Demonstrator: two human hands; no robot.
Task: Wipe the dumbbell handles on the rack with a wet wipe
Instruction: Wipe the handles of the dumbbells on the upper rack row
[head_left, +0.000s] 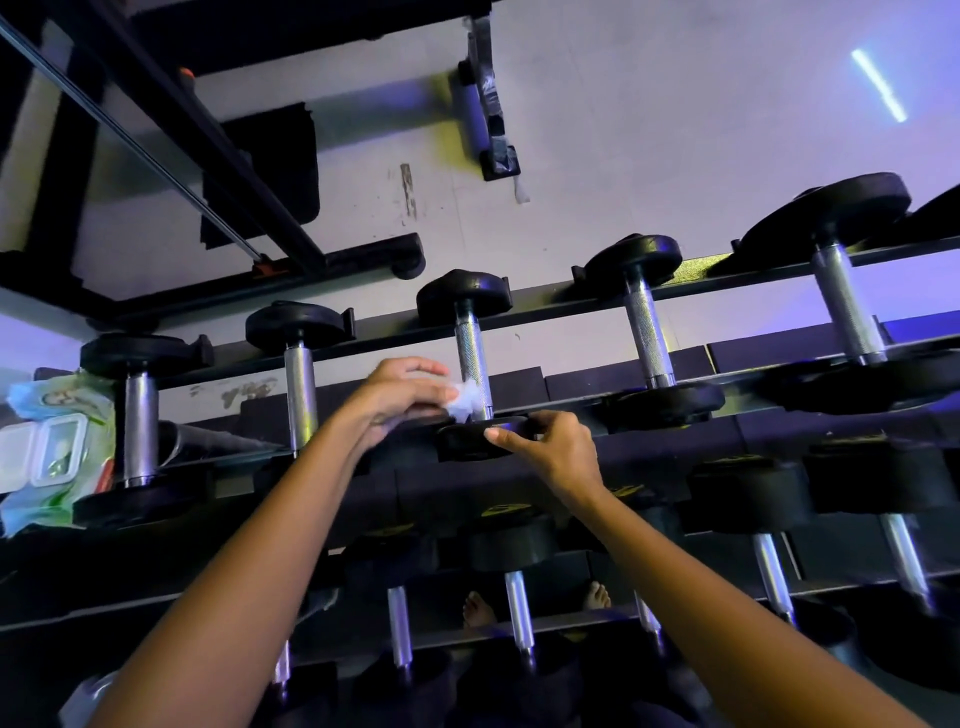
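A person's left hand (400, 395) presses a crumpled white wet wipe (464, 402) against the lower end of a knurled steel handle (471, 353) on the top tier of a black metal rack (545, 307). The fingers of that hand are curled and pinch the wipe against the thumb. The right hand (550, 449) steadies the same dumbbell, its thumb and fingers curled round the rim of the near head (475, 441), a round, matte black disc. The far head (464, 297), equally dark and rounded, rests on the rear rail.

The handle belongs to the middle weight in a row of dumbbells (647, 338), each lying across the two rails with a bright cross-hatched or smooth metal grip between black heads that grow larger toward the right. At the left end of the tier lies a soft green-and-white wipes packet (52, 467) with a rigid clear plastic lid. A lower tier (519, 545) carries thicker, drum-shaped black weights with slim polished handles. Two bare feet (478, 608) show between them. Beyond the rack lies a smooth pale floor (649, 130), scuffed in places, tinted violet by the light.
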